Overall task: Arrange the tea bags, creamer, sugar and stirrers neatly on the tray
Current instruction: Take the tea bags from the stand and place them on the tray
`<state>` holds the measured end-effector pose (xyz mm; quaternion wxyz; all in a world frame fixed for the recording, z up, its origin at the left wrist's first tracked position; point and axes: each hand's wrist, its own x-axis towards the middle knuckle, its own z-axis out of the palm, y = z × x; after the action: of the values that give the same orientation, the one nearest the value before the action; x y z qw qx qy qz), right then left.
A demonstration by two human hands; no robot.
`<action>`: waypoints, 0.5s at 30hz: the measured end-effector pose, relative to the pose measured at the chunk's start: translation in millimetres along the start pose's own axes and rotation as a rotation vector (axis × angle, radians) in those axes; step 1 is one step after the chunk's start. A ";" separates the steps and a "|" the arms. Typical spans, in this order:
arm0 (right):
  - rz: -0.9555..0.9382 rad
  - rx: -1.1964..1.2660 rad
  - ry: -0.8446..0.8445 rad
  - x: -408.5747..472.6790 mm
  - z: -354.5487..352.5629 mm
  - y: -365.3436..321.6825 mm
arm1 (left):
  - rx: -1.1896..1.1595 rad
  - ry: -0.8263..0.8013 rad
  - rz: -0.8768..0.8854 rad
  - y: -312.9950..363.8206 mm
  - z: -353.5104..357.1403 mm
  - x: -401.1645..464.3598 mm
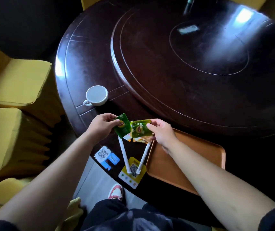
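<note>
Dark round table (pixel 100 47), tray (pixel 200 147) bare, and we pinch a green tea bag in each hand, left (pixel 100 125) and right (pixel 161 132), above the stirrers (pixel 124 155) and sachets (pixel 140 139) — nothing arranged yet.

Glossy dark wood table (pixel 150 64); matt plastic tray (pixel 191 155); 2 shiny foil tea bags (pixel 140 129); glazed ceramic cup (pixel 96 95).
</note>
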<state>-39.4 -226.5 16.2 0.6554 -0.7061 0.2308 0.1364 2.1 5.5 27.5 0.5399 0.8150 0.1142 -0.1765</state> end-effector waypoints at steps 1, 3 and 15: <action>0.010 0.011 0.045 -4.9 -11.8 2.7 | 0.005 -0.039 0.008 7.1 8.9 2.1; 0.061 0.067 0.125 -13.9 -36.0 12.0 | 0.023 -0.118 0.011 19.5 29.7 6.2; 0.366 0.352 0.381 -54.5 -110.3 78.0 | 0.544 -0.323 0.183 42.6 161.8 1.6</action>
<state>-137.6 -330.2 -12.6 0.6773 -0.5413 0.4925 0.0753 -7.0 -160.1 5.2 0.3272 0.8978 -0.0978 -0.2782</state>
